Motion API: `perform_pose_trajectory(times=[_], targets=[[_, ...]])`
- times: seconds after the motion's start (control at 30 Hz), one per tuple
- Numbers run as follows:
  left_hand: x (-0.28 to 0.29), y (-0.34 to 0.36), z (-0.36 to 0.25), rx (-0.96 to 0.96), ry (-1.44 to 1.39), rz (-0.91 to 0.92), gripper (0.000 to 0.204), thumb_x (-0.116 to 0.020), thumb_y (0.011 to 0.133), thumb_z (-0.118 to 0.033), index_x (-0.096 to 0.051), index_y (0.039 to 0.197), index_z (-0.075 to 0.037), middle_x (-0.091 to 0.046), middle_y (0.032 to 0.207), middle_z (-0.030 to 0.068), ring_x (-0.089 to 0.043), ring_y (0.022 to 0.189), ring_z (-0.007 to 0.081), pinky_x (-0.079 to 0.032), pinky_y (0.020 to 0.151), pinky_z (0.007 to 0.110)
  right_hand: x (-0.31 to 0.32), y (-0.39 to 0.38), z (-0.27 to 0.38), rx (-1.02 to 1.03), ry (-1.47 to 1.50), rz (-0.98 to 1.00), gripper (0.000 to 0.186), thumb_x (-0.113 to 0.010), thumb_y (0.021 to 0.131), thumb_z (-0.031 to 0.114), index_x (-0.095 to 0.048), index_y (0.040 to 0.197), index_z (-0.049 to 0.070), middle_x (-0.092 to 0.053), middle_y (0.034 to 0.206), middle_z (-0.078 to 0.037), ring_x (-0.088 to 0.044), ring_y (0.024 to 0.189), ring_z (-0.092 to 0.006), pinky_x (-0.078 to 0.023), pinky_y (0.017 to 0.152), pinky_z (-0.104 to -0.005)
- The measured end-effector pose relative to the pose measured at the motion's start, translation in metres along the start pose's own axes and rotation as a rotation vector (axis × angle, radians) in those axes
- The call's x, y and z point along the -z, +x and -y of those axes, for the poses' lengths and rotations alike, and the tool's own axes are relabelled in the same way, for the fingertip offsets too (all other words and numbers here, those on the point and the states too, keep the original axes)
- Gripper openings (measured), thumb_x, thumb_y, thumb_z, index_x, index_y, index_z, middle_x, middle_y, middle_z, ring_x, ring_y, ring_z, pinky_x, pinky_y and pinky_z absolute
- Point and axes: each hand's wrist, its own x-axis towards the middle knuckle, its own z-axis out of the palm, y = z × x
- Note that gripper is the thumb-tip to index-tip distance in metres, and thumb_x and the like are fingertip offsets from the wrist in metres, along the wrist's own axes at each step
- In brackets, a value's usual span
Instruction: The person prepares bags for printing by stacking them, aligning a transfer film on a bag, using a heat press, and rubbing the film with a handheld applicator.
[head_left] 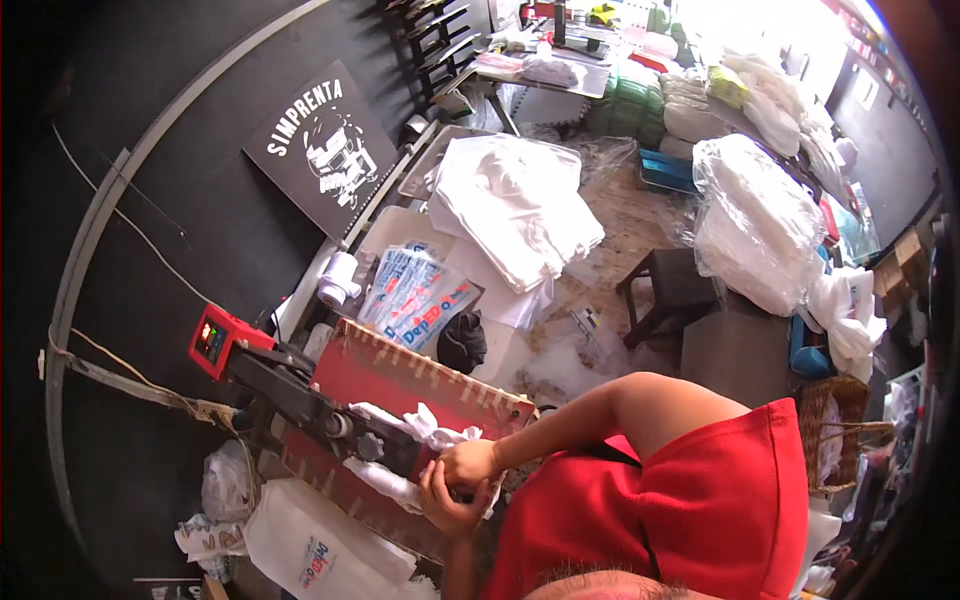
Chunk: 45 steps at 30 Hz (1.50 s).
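The right hand [470, 463] and the left hand [450, 508] are meeting at the front end of a press arm [318, 415], the right lying against the left with fingers bent; what lies between them is hiding, so I cannot tell whether either is gripping anything. The arm's dark end is sitting directly under and just left of them. White cloth [385, 482] is wrapping bars on both sides of the arm, beside the hands; if that wrapping is loosening, a palm could be slipping, or bare fingers could be meeting hot metal, should the press be heating.

Just left of the hands, a black knob [371, 446] is standing on the arm; a sleeve or fingertip could be catching on it. Beneath and around the hands, a red plate [430, 372] with taped edges is spreading out; fingers straying to its rim could be getting pinched if the arm is shifting.

Below and left of the left hand, a white printed garment [300, 535] is lying close to the plate, where it could be getting snagged. Above the right hand, a dark cloth [462, 342] and printed sheets [405, 290] are lying near the plate's upper edge; a knock could be scattering the sheets. Farther above, stacked white garments [510, 200] are spilling over their support's edge, so a bump could be toppling them.
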Motion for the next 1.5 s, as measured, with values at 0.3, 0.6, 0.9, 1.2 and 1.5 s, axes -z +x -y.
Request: perform_pose_trajectory(times=[0.3, 0.6, 0.9, 1.2, 1.5], targets=[[-0.001, -0.002, 0.000, 0.037, -0.069, 0.002, 0.078, -0.066, 0.083, -0.060, -0.054, 0.132, -0.001, -0.058, 0.129, 0.0212, -0.057, 0.117, 0.0401, -0.046, 0.100, 0.051, 0.011, 0.006, 0.012, -0.073, -0.044, 0.063, 0.028, -0.067, 0.070, 0.026, -0.065, 0.085, 0.002, -0.068, 0.086, -0.016, -0.065, 0.087, -0.0365, -0.053, 0.076, -0.0471], [0.010, -0.003, 0.004, 0.063, -0.129, 0.034, 0.069, -0.065, 0.087, -0.053, -0.054, 0.132, -0.002, -0.059, 0.130, 0.0192, -0.057, 0.118, 0.0394, -0.045, 0.101, 0.048, 0.018, 0.006, 0.008, -0.138, -0.057, 0.262, 0.027, -0.064, 0.077, 0.030, -0.068, 0.091, 0.007, -0.069, 0.092, -0.014, -0.066, 0.092, -0.0354, -0.053, 0.082, -0.0466], [0.005, -0.017, 0.016, 0.051, -0.326, -0.154, 0.053, -0.058, 0.092, -0.049, -0.059, 0.119, -0.004, -0.061, 0.099, 0.0153, -0.058, 0.089, 0.0376, -0.044, 0.079, 0.046, 0.054, 0.031, 0.046, -0.241, 0.330, -0.152, 0.012, -0.065, 0.079, 0.005, -0.069, 0.091, 0.003, -0.065, 0.076, -0.014, -0.065, 0.065, -0.0276, -0.052, 0.059, -0.0346], [0.008, -0.018, 0.010, 0.104, -0.537, -0.285, 0.055, -0.044, 0.099, -0.049, -0.048, 0.066, -0.005, -0.044, 0.061, 0.0107, -0.047, 0.060, 0.0334, -0.037, 0.062, 0.043, 0.034, 0.021, 0.035, -0.262, 0.192, -0.116, 0.007, -0.066, 0.078, 0.003, -0.067, 0.085, 0.003, -0.066, 0.076, -0.014, -0.065, 0.065, -0.0309, -0.051, 0.058, -0.0374], [0.009, -0.019, -0.003, 0.118, -0.521, -0.295, 0.058, -0.045, 0.098, -0.049, -0.043, 0.060, -0.005, -0.046, 0.060, 0.0129, -0.050, 0.060, 0.0344, -0.036, 0.058, 0.045, 0.058, 0.042, 0.055, -0.563, 0.730, -0.226, 0.011, -0.059, 0.088, -0.002, -0.070, 0.090, -0.004, -0.069, 0.082, -0.010, -0.063, 0.073, -0.0130, -0.049, 0.065, -0.0287]])
